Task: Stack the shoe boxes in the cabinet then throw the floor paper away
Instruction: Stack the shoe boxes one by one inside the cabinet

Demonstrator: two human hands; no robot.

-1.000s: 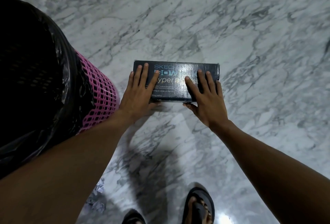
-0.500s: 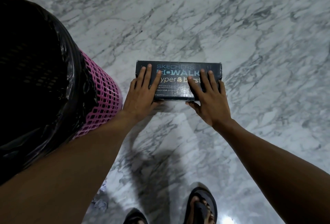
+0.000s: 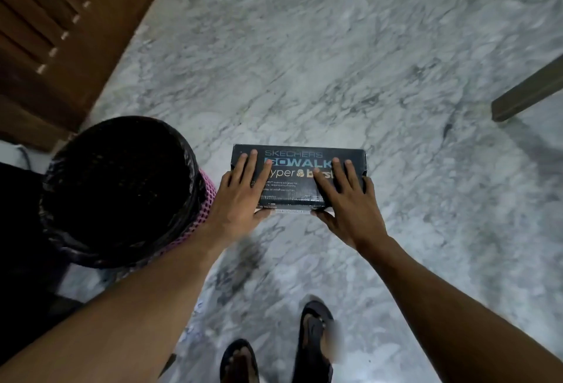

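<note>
A black shoe box [image 3: 297, 180] with blue and white lettering is held in front of me above the marble floor. My left hand [image 3: 240, 196] grips its left end, fingers spread on top and thumb underneath. My right hand [image 3: 347, 199] grips its right end the same way. A crumpled bit of paper [image 3: 195, 318] lies on the floor beside my left forearm, mostly hidden by the arm.
A pink mesh bin [image 3: 122, 190] lined with a black bag stands just left of the box. A brown louvred wooden door [image 3: 61, 25] fills the upper left. A dark wooden leg [image 3: 530, 93] juts in at right. My sandalled feet [image 3: 313, 343] are below.
The view has risen and tilted forward, so the bin looks smaller and the wooden door and leg appeared. Both hands keep the same grip on the box, which seems higher off the floor.
</note>
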